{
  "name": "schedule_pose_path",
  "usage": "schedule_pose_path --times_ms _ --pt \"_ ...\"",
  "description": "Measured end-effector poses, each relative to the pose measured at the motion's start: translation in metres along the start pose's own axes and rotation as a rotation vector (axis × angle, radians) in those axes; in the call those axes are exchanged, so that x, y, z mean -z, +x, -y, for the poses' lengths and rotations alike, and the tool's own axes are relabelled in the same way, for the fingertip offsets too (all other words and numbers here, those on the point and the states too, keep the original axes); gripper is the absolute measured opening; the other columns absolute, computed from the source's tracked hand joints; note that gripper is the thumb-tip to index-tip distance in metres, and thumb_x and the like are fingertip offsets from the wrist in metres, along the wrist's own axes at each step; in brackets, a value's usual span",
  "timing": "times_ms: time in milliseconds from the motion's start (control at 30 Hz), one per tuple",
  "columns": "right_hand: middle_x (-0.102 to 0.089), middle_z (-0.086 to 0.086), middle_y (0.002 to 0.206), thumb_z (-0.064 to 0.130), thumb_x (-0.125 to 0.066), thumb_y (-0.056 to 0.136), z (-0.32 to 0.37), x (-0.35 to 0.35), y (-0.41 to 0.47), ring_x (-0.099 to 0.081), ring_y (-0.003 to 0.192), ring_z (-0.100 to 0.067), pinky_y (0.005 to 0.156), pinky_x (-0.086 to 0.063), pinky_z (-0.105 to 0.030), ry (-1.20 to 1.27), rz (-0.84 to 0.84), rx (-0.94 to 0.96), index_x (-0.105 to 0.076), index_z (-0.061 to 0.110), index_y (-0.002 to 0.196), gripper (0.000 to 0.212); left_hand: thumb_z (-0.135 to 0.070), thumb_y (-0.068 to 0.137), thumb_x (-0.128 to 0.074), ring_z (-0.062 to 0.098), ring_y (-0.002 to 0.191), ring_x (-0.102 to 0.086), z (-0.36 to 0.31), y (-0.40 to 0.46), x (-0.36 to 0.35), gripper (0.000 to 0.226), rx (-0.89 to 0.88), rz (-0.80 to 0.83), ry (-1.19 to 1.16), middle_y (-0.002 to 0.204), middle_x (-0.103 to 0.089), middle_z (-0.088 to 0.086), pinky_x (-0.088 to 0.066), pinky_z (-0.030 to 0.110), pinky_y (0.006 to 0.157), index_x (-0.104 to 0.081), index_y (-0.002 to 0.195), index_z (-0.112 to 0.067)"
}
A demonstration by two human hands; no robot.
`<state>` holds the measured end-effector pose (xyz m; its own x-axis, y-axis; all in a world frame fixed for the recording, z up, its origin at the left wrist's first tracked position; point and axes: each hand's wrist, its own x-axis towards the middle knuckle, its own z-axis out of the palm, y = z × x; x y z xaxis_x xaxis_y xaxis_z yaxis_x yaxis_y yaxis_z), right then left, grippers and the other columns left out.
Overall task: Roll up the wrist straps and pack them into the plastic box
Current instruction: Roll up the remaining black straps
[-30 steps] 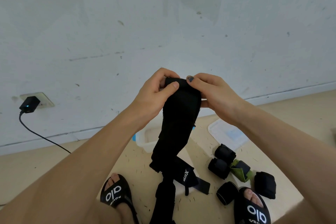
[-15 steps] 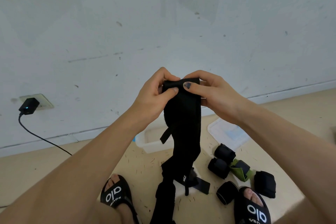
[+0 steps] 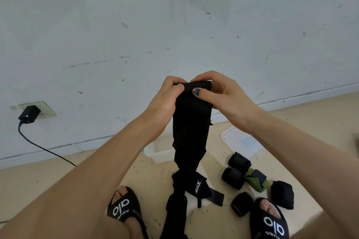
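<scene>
A long black wrist strap (image 3: pixel 191 132) hangs from chest height down to the floor. My left hand (image 3: pixel 165 101) and my right hand (image 3: pixel 219 95) both pinch its top edge, thumbs in front, fingers curled behind, where the end is folded over. The clear plastic box (image 3: pixel 155 151) stands on the floor behind the strap, partly hidden by it and my left forearm. Several rolled black straps (image 3: pixel 238 162) and a green one (image 3: pixel 256 179) lie on the floor to the right.
The box's lid (image 3: pixel 240 141) lies flat on the floor right of the box. Another black strap with white lettering (image 3: pixel 198 186) lies between my two sandalled feet (image 3: pixel 124 209). A charger (image 3: pixel 29 115) sits plugged into a wall socket at left, its cable trailing over the floor.
My hands have turned the strap's top end over, and the hanging strap has been drawn upward and straighter. The lower folds near the floor have lifted.
</scene>
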<state>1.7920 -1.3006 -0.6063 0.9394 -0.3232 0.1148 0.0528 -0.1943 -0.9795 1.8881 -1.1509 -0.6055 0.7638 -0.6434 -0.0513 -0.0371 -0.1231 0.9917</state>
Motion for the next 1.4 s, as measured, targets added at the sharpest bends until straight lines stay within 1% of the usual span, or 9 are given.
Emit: schedule_pose_path --times_ms 167,267,433,533,733,967,1067,1267,1400 --pt "-0.072 -0.001 0.091 0.032 -0.055 0.106 0.003 -0.002 0.000 -0.072 0.083 -0.014 0.073 -0.060 -0.028 0.009 0.013 -0.085 -0.069 0.021 0.112 0.019 -0.016 0.104 -0.039 0.009 0.087 -0.057 -0.004 -0.002 0.002 0.017 -0.071 0.013 0.074 0.101 -0.059 -0.003 -0.046 0.026 0.074 -0.051 0.110 -0.026" --pt "-0.073 -0.008 0.091 0.022 -0.058 0.105 0.003 -0.003 0.000 -0.070 0.082 -0.013 0.072 -0.058 -0.025 0.054 0.002 -0.055 -0.069 0.014 0.112 0.016 -0.016 0.100 -0.039 0.012 0.085 -0.055 -0.003 -0.003 0.002 0.016 -0.064 0.031 0.032 0.096 -0.057 -0.002 -0.045 0.028 0.075 -0.049 0.108 -0.026" --pt "-0.073 -0.021 0.102 0.011 -0.061 0.102 0.002 -0.003 0.001 -0.071 0.086 -0.019 0.077 -0.058 -0.027 0.149 0.001 -0.029 -0.067 0.009 0.117 0.016 -0.033 0.088 -0.044 0.012 0.096 -0.053 -0.004 -0.002 0.004 0.019 -0.068 0.068 0.050 0.101 -0.055 -0.003 -0.045 0.037 0.093 -0.048 0.106 -0.027" --pt "-0.071 -0.007 0.090 0.015 -0.060 0.103 0.004 -0.002 0.002 -0.070 0.084 -0.018 0.072 -0.055 -0.025 0.216 0.013 -0.083 -0.066 0.010 0.119 0.018 -0.016 0.104 -0.042 0.004 0.086 -0.052 -0.004 -0.001 0.006 0.010 -0.135 0.061 0.103 0.093 -0.054 -0.010 -0.043 0.028 0.084 -0.049 0.109 -0.022" --pt "-0.068 0.001 0.089 0.032 -0.058 0.104 0.004 -0.004 0.004 -0.070 0.085 -0.017 0.071 -0.057 -0.027 0.169 0.027 -0.160 -0.068 0.015 0.110 0.021 -0.002 0.102 -0.039 0.006 0.087 -0.055 -0.006 -0.004 0.005 0.024 -0.200 0.062 0.102 0.098 -0.056 -0.002 -0.046 0.023 0.078 -0.047 0.106 -0.025" --pt "-0.070 -0.008 0.096 0.012 -0.063 0.101 0.002 -0.004 0.002 -0.070 0.086 -0.016 0.072 -0.056 -0.024 0.212 -0.010 -0.061 -0.066 0.008 0.118 0.019 -0.040 0.095 -0.040 0.015 0.106 -0.059 -0.005 -0.005 0.001 0.023 -0.072 0.080 -0.026 0.113 -0.060 0.002 -0.048 0.039 0.098 -0.050 0.113 -0.030" --pt "-0.071 -0.007 0.096 0.014 -0.063 0.101 0.003 -0.004 0.002 -0.069 0.087 -0.016 0.073 -0.055 -0.024 0.229 0.013 -0.078 -0.065 0.010 0.121 0.020 -0.027 0.107 -0.035 0.014 0.096 -0.058 -0.005 -0.002 0.001 0.015 -0.066 0.034 0.009 0.103 -0.059 0.000 -0.048 0.031 0.083 -0.049 0.112 -0.028" --pt "-0.072 0.003 0.093 0.032 -0.059 0.104 0.002 -0.007 0.003 -0.072 0.089 -0.013 0.074 -0.056 -0.026 0.162 0.034 -0.171 -0.064 0.015 0.114 0.021 -0.008 0.101 -0.033 0.001 0.062 -0.058 -0.010 -0.003 -0.003 0.027 -0.069 0.013 -0.010 0.081 -0.057 -0.002 -0.045 0.017 0.053 -0.045 0.104 -0.032" --pt "-0.070 -0.004 0.093 0.020 -0.060 0.103 0.002 -0.008 0.003 -0.070 0.087 -0.015 0.073 -0.056 -0.024 0.214 0.020 -0.110 -0.060 0.007 0.118 0.020 -0.024 0.099 -0.040 0.013 0.086 -0.059 -0.009 -0.002 -0.002 0.013 0.000 0.012 -0.103 0.097 -0.058 0.001 -0.048 0.026 0.069 -0.048 0.108 -0.029"
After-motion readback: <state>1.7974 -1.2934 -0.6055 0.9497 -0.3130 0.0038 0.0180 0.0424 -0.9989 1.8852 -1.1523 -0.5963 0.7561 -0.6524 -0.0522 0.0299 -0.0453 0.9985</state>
